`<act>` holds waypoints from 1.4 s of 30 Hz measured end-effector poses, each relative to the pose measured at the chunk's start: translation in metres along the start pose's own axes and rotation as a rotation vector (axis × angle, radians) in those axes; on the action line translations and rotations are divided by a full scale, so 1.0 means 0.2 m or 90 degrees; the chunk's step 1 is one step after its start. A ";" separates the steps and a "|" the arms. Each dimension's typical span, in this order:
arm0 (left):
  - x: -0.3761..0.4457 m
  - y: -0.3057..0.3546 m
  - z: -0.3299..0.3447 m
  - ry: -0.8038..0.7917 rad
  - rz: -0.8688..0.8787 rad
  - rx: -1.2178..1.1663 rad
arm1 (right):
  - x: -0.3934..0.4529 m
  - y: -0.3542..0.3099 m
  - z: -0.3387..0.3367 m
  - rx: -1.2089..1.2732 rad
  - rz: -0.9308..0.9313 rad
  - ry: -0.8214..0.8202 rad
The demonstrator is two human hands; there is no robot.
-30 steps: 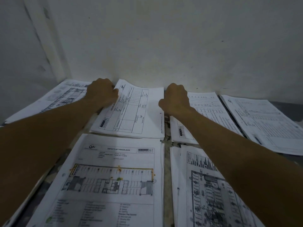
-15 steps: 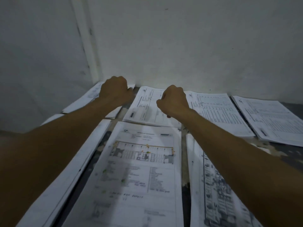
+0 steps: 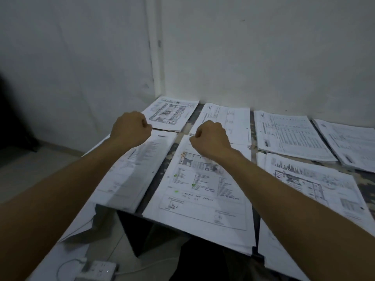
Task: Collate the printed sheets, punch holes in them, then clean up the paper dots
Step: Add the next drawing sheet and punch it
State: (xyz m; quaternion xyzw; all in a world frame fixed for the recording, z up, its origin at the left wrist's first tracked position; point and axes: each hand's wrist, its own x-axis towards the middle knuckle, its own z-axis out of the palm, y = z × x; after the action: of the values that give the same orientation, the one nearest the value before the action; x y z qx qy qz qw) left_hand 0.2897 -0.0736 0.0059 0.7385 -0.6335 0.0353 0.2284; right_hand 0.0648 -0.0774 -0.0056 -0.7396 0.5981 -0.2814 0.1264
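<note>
Dim office-type room corner: bare white walls point(image 3: 263, 57), worktop point(image 3: 162, 171) covered in printed sheets point(image 3: 203, 189), power strip point(image 3: 97, 270) on tiled floor point(image 3: 24, 169).

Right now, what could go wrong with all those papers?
1. The front stacks hang over the table edge, so a bump from an arm could slide them to the floor.
2. The stacks lie close together, so sheets might get mixed.
3. The power strip and its cable lie below, where fallen sheets could land.
</note>
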 end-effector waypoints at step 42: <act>0.07 -0.44 -0.03 -0.229 -0.186 0.090 | 0.04 -0.43 0.40 0.629 0.330 -0.090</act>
State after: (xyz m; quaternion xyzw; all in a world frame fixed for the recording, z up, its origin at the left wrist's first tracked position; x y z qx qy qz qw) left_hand 0.3782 -0.0766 -0.0103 0.8310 -0.5461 -0.0857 0.0625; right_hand 0.1818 -0.0756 -0.0225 -0.4381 0.5476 -0.4379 0.5625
